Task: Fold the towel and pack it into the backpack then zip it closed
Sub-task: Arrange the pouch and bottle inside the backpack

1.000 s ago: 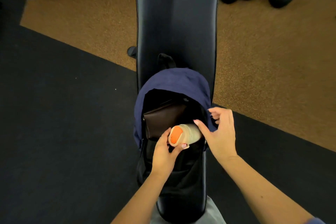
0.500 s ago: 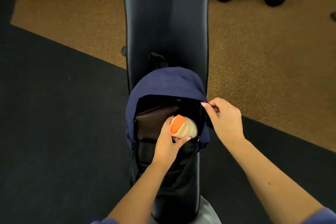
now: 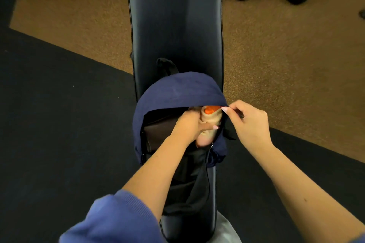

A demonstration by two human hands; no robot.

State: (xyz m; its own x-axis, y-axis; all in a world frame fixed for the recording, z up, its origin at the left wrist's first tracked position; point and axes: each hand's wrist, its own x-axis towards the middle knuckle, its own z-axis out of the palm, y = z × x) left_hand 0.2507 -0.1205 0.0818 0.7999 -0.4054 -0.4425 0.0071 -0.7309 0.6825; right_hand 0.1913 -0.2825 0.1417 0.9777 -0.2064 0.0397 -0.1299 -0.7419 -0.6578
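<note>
A long black padded bench [image 3: 175,25] runs away from the camera over a floor of brown carpet [image 3: 286,49] and black rubber matting [image 3: 49,124], and it serves as a raised work surface. On its near end lies a navy-blue fabric backpack [image 3: 177,90] with a black lining, its mouth gaping toward the person so the main compartment can be reached from above. A flat dark-brown pouch [image 3: 160,132] sits in the left part of that compartment, which leaves the right side free. Into that free side goes the rolled beige towel with an orange end [image 3: 212,113]; it lies partly inside the opening, orange end up under the blue rim, beige body running down past the zip edge. The left hand [image 3: 189,126] is wrapped around the roll, thumb across its front, apparently to steer and press it deeper. The right hand [image 3: 250,124] pinches the right edge of the backpack's rim between thumb and forefinger, the other fingers curled, and seems to lift the cloth clear so the roll does not snag. Packing looks nearly done; the zip is not yet closed.
</note>
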